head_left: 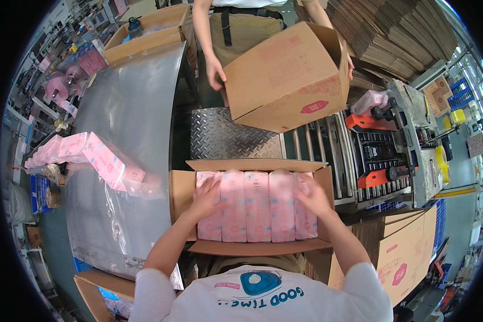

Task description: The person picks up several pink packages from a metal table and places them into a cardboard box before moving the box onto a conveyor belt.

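An open cardboard box (263, 247) stands in front of me with its flaps folded outward. Several pink soft packs, which look like tissue packs (257, 209), stand side by side in a row inside it. My left hand (208, 200) lies on the pack at the left end, its fingers spread. At the opposite end, my right hand (312, 198) rests with spread fingers on the rightmost pack (306, 225). Neither hand is wrapped round a pack.
A co-worker opposite holds a tilted cardboard carton (284, 78) above a metal tread plate (209, 129). More pink packs (107, 161) queue on the grey metal table (129, 102) at left. A roller conveyor (324, 145) with an orange-sided machine (378, 150) stands right, flattened cartons (397, 32) behind.
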`<action>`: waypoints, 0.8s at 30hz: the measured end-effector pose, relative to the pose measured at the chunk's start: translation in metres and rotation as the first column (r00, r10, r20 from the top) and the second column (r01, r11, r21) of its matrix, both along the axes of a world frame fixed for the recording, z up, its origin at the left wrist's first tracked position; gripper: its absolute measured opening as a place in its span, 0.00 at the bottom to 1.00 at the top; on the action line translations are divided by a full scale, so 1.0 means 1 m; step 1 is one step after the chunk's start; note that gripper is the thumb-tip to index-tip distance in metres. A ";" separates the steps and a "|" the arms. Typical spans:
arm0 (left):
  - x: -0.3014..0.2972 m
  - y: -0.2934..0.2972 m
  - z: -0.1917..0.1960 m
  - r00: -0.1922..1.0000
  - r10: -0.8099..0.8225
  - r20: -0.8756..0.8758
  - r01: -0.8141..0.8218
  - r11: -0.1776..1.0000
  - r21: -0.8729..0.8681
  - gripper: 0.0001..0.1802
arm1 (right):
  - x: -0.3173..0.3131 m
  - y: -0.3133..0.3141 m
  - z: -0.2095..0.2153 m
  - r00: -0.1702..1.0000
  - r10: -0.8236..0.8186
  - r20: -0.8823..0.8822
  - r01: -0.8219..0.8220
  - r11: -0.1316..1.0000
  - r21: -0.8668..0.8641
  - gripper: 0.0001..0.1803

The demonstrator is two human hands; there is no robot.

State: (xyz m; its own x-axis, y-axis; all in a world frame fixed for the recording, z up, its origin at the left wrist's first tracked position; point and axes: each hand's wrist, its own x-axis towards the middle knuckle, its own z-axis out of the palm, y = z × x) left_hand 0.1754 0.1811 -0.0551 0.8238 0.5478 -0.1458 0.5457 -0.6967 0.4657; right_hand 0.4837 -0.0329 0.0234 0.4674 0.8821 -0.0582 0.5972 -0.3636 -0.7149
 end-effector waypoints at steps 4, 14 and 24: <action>-0.087 -0.042 0.054 0.892 0.445 -0.079 -0.270 0.386 -0.882 0.34 | 0.026 -0.074 0.058 0.856 -0.254 0.451 0.365 0.914 -0.178 0.22; -0.054 -0.141 0.088 0.706 0.709 -0.012 -0.330 0.314 -0.890 0.38 | 0.126 -0.097 0.043 0.910 -0.050 0.412 0.237 0.877 -0.417 0.21; 0.063 -0.132 0.071 0.861 0.255 0.440 0.081 0.785 -0.615 0.42 | 0.089 -0.140 -0.011 0.996 0.086 -0.034 -0.082 0.649 -0.756 0.39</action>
State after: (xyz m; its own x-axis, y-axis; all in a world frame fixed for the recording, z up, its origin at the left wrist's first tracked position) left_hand 0.2387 0.0488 0.0157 0.8270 0.5578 -0.0701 0.1797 -0.1443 0.9731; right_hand 0.5724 -0.1726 0.0120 0.3952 0.5693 -0.7209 0.6555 -0.7246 -0.2129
